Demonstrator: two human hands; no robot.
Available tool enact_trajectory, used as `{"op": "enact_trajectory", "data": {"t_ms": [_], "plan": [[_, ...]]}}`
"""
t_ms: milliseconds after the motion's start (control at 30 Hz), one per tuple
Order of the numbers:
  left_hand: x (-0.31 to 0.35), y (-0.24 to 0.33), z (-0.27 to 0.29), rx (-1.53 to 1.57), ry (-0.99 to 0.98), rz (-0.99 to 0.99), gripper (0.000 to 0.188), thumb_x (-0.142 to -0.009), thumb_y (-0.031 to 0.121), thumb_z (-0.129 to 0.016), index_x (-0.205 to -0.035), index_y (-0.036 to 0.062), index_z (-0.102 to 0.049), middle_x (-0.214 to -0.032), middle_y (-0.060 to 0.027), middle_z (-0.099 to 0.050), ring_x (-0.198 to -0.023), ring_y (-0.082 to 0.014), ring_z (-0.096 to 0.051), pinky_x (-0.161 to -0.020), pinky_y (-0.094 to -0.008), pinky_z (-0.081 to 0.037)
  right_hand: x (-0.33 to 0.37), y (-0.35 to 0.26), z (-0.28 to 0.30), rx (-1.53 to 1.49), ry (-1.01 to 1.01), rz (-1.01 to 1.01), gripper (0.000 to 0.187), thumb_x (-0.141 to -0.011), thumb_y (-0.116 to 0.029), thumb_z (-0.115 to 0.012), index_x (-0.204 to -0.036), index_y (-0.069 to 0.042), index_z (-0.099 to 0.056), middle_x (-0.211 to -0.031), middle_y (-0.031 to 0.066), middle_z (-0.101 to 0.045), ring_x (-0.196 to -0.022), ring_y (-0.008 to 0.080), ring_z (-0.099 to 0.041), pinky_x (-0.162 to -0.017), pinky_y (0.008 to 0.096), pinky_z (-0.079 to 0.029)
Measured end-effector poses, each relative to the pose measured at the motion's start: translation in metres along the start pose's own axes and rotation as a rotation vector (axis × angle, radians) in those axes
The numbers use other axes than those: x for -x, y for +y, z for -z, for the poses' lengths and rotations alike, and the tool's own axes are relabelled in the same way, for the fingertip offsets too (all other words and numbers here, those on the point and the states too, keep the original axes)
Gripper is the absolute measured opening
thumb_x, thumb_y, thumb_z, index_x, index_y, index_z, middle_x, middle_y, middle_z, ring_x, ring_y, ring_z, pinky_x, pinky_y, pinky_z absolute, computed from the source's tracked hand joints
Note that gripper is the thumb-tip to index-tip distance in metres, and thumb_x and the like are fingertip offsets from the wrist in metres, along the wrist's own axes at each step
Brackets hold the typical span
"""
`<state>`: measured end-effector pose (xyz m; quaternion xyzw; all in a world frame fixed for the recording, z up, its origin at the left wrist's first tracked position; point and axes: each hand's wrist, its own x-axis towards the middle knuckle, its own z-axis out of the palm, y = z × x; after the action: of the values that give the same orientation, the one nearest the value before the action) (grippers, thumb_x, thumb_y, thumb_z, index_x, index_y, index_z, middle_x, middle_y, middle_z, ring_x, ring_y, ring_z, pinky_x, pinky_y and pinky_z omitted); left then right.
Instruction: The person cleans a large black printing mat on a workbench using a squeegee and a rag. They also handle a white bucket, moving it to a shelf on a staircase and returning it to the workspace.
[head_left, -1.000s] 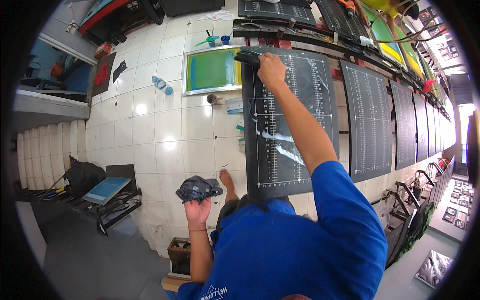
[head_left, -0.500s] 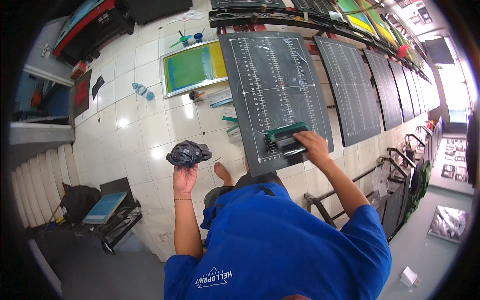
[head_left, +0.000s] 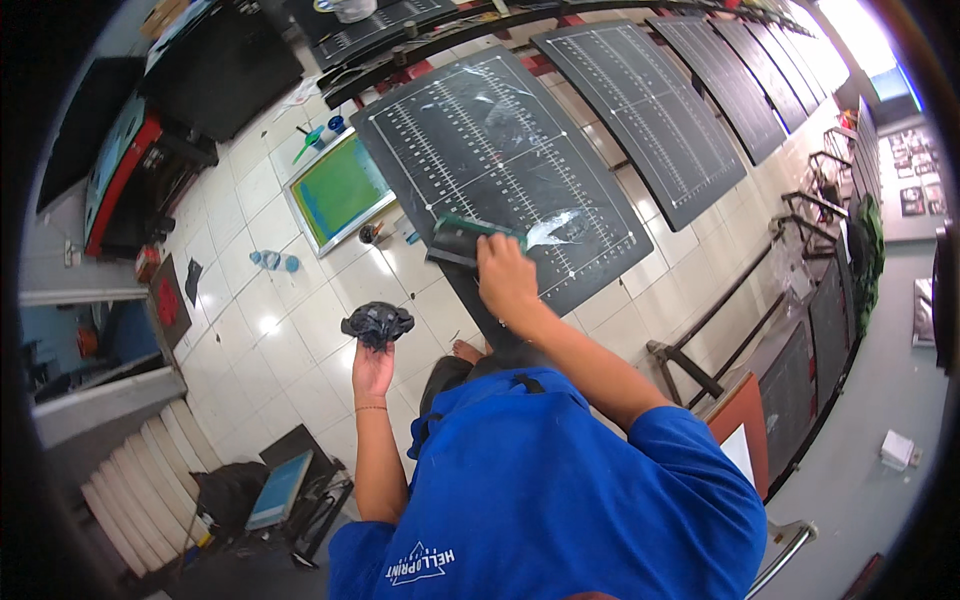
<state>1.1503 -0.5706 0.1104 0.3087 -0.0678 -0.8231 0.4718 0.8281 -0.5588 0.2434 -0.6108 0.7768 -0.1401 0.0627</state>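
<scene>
My left hand (head_left: 373, 371) is closed under a crumpled bundle of thin black material (head_left: 378, 322), raised above the tiled floor; whether it is plastic or cloth I cannot tell. My right hand (head_left: 507, 280) grips a wide black squeegee (head_left: 458, 242) with a green edge. The squeegee lies at the near left part of a dark printing board (head_left: 500, 165), which bears white ruler lines and a grid. Just right of the squeegee, a shiny whitish patch (head_left: 555, 228) shows on the board, with fainter streaks toward the far end.
More ruled boards (head_left: 642, 125) stand in a row to the right. Left of the board, a framed green screen (head_left: 338, 195) lies low, beside small cups (head_left: 336, 124) and a jar (head_left: 371, 233). A plastic bottle (head_left: 275, 261) lies on the floor. Metal rails (head_left: 720, 350) are at right.
My right hand has moved the squeegee leftward across the board's near end, and the shiny patch now shows. The whole view has turned. My left hand still holds the black bundle.
</scene>
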Motion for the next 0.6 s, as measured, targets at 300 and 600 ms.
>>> {"op": "enact_trajectory", "data": {"t_ms": [300,600], "plan": [[-0.028,0.050,0.049,-0.059,0.172,0.107,0.026,-0.100,0.028,-0.051,-0.121,0.0144,-0.057,-0.120,-0.0017,-0.060,-0.106,-0.0170,-0.056,-0.081,-0.0323,-0.048,-0.004,0.113,0.030,0.221,0.124,-0.389,0.038,-0.075,-0.004,-0.062,-0.114,-0.005,-0.059,-0.107,0.0103,-0.058,-0.102,0.0302,-0.058,-0.074,0.0417,-0.057],[-0.121,0.160,0.130,-0.370,0.264,0.485,0.025,-0.098,0.035,-0.053,-0.111,0.0152,-0.060,-0.104,0.0015,-0.064,-0.089,-0.0142,-0.055,-0.072,-0.0304,-0.042,0.016,-0.023,-0.015,0.230,0.199,-0.499,0.043,-0.070,-0.002,-0.064,-0.113,-0.005,-0.060,-0.108,0.0099,-0.058,-0.102,0.0297,-0.057,-0.074,0.0368,-0.056]]}}
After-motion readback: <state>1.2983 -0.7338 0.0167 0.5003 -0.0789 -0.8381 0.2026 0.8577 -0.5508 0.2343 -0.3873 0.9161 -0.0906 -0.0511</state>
